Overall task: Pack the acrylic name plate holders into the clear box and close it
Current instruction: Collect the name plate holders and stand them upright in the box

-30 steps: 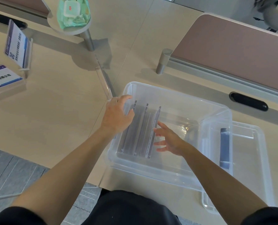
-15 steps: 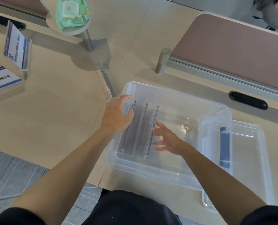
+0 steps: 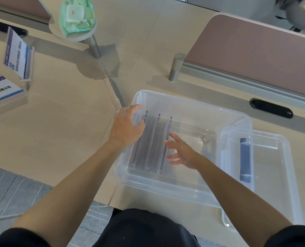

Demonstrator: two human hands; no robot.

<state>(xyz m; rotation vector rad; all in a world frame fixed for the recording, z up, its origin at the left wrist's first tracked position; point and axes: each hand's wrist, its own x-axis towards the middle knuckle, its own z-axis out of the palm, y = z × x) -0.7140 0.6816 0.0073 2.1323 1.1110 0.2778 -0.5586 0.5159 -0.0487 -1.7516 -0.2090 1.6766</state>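
Since a moment ago, right hand has eased leftward. Its straight, spread fingers now meet the last of three upright clear acrylic name plate holders, which has closed up on its neighbours at the left end of the clear plastic box. Left hand curls near the first holder's far end; whether it clasps anything cannot be told. Clear lid lies at the box's right, overlapped by it. Farther out on the pale tabletop, an empty clear holder and two printed holders remain unpacked, so packing is judged partway and closing not yet due.
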